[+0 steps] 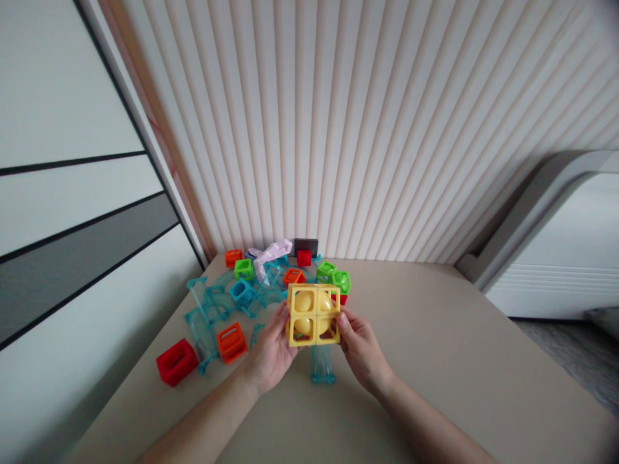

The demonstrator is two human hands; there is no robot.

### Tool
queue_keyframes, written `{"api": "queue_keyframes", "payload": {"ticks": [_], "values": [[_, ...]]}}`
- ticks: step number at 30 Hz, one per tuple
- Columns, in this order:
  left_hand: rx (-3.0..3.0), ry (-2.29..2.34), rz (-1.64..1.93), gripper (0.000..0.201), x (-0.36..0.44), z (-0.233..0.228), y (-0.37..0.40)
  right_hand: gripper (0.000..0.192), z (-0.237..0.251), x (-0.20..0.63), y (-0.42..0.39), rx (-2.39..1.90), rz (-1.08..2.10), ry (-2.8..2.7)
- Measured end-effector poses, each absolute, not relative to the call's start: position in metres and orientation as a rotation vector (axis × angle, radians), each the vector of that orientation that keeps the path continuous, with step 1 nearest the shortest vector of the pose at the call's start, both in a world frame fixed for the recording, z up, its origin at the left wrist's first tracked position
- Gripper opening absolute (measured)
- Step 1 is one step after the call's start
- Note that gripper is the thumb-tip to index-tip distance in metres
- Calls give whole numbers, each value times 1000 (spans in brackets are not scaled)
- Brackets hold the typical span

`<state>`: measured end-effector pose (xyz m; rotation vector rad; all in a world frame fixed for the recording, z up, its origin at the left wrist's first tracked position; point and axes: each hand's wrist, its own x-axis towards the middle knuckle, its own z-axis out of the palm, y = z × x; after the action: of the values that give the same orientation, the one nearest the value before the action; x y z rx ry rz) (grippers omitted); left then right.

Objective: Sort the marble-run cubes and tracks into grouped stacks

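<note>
With the left hand (pixel 271 351) and right hand (pixel 360 348) both clasping the yellow lattice block (pixel 313 314), steady it squarely over the clear blue tube (pixel 322 365) below.

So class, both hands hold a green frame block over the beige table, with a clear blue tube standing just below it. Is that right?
Not quite: the block is yellow, not green. The head view shows the left hand and right hand gripping it from either side over the beige table, with the clear blue tube just below it. The green blocks lie further back in the pile.
</note>
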<state>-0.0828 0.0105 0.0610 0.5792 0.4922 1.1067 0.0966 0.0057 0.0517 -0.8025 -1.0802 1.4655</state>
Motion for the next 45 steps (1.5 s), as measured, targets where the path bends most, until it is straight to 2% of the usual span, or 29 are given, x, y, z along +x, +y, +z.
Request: {"api": "queue_keyframes", "payload": {"ticks": [14,17,22,24,33,41,45], "values": [[608,552,1161,30,-81,63,11,48,53,97,7,-856,1404,-1132],[676,560,1182,46,-77,63,9,52,55,96,5,-850,1320,-1148],[851,663,1217,83,-78,61,2,71,50,97,1,-831,1252,-1217],[919,706,1225,91,-80,60,0,74,49,99,-2,-829,1242,-1269],[1060,787,1170,71,-80,59,-3,74,44,105,-9,-903,1142,-1453],[1036,777,1060,77,-81,61,-4,54,38,101,-8,-966,1189,-1345],[1096,806,1088,70,-82,64,-4,56,42,102,-9,-990,1165,-1372]]}}
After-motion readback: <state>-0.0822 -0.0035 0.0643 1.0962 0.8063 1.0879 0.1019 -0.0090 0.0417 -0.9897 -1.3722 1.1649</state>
